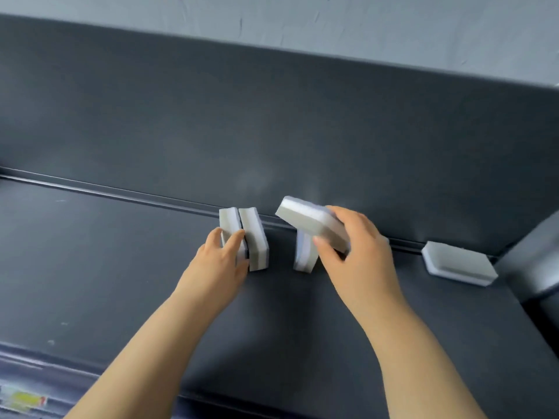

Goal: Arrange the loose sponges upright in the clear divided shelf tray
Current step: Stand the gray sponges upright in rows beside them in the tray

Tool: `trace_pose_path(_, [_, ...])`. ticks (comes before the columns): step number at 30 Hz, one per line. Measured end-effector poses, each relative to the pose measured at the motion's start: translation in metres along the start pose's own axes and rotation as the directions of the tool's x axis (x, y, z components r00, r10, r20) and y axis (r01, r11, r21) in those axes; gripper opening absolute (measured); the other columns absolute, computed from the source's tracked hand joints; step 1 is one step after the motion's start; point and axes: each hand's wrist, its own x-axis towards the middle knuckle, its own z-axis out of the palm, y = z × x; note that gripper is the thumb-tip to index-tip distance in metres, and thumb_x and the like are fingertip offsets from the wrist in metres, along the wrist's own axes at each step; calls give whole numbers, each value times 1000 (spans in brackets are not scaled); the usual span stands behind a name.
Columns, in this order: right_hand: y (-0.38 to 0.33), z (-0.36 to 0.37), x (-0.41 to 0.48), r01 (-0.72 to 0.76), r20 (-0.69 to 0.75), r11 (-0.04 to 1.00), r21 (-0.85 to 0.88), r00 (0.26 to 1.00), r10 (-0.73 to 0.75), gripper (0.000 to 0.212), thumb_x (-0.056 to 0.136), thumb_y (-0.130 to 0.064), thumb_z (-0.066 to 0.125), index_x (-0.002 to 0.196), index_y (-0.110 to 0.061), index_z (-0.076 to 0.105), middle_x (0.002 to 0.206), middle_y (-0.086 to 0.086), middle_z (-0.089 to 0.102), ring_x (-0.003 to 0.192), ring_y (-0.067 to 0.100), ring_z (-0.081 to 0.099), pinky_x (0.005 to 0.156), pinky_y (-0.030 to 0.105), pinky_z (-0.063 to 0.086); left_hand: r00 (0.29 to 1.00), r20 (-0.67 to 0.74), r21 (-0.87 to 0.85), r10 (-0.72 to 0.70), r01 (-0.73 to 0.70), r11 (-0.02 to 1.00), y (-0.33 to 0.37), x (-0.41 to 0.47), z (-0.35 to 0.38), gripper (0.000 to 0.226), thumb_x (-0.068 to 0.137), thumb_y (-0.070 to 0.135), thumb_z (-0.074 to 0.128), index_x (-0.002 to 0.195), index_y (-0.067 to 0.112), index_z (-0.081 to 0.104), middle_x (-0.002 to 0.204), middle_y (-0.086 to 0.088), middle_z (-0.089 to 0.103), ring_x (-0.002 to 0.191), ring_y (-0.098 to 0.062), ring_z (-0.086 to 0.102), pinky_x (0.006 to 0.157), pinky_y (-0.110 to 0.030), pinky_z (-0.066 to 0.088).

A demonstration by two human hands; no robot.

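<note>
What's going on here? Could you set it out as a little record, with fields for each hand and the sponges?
surface: dark shelf
left hand: grips the leftmost upright sponge, which touches a second upright sponge
right hand: holds a tilted sponge over a third standing sponge
flat sponge: lies at the far right by the back wall, untouched
clear tray: cannot be made out
</note>
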Motion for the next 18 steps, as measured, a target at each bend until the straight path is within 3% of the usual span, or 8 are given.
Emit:
trace_pose_path(3, [9, -14, -28, -114, -91, 992, 55, 989, 119, 35, 81, -18, 67, 114, -25, 57, 106, -19, 56, 97, -6, 47, 78, 0, 33, 1000, 2, -45, 6, -6, 999, 0, 7, 1, 42, 88, 27, 58, 127, 18, 45, 117, -13, 44, 77, -34, 55, 62, -33, 44])
trace_pose_path(7, [19, -22, -55, -166, -93, 985, 42, 981, 169, 35, 78, -12, 70, 101, -33, 54, 95, -29, 51, 93, -20, 43, 74, -4, 31, 1000, 17, -105, -10, 12, 994, -2, 17, -3, 36, 84, 19, 61, 116, 14, 46, 96, -10, 48, 68, -34, 52, 59, -34, 44])
trace_pose_path(13, [30, -25, -69, -277, -67, 961, 16, 958, 278, 37, 79, -20, 68, 114, -27, 57, 107, -28, 52, 100, -15, 42, 76, -4, 31, 981, -120, -180, -153, 130, 975, -7, 10, -37, 43, 83, 15, 53, 123, 23, 41, 116, -8, 52, 82, -23, 39, 66, -32, 35])
trace_pose_path(18, [27, -26, -67, -275, -67, 961, 38, 959, 277, 37, 80, -20, 68, 112, -32, 55, 104, -32, 50, 101, -19, 42, 76, -4, 31, 964, -265, -274, -32, -44, 961, 5, 0, -66, 45, 82, 25, 63, 122, 28, 43, 102, 10, 49, 89, -13, 42, 71, -31, 35])
